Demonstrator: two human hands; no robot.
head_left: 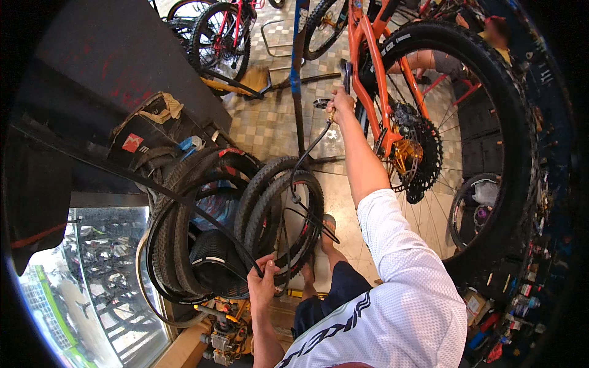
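My right hand (342, 105) reaches forward, closed around an air gun (346, 75) beside an orange bicycle frame (368, 73). A black air hose (311, 145) joins the gun at a brass fitting under my fist and loops down to the left. My left hand (262, 279) is low in the middle, with fingers pinched on a length of black hose that runs in from the upper left. The bicycle's large rear wheel (521, 159), with its black cassette (423, 165) and gold-coloured hub parts, stands right of my right arm.
Several loose tyres (178, 239) are heaped left of my legs, by a window (92, 288). A blue-and-black post (299, 80) rises beyond them. Other bicycles (221, 43) stand at the far left. Another person's leg (420, 60) shows behind the wheel. Tools and parts (515, 319) crowd the right edge.
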